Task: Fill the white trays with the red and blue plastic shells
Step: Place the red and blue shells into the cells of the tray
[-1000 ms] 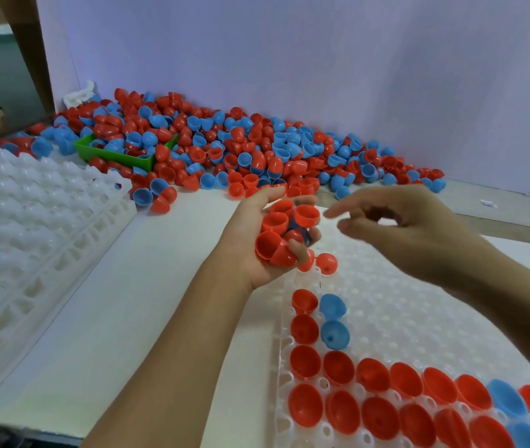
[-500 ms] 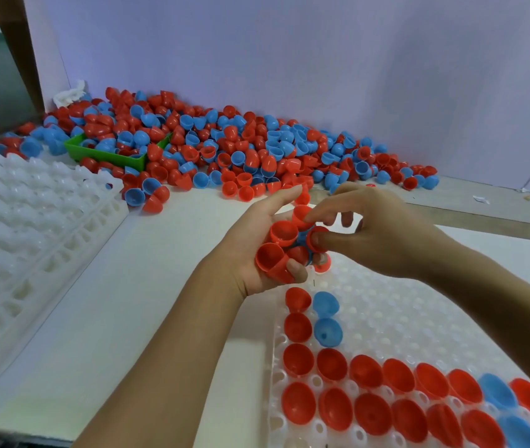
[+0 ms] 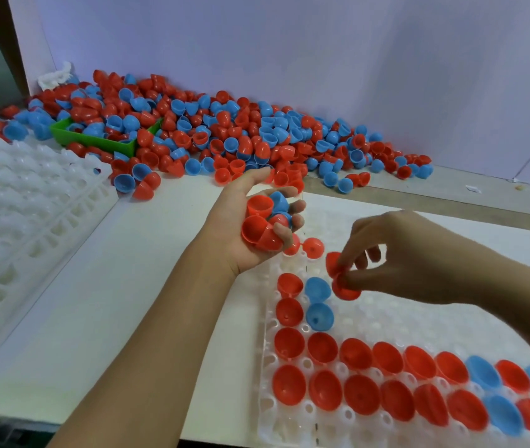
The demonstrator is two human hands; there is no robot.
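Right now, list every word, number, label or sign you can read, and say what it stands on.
None: no readable text in this view.
Shells, pile and those in the left hand and right hand: plain red or blue.
White tray: unmarked.
Green bin: no label visible.
Wall: blank.

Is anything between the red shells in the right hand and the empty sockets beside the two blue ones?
Nothing visible. The right hand pinches red shells just above the white tray, and the sockets right of the two blue shells lie bare.
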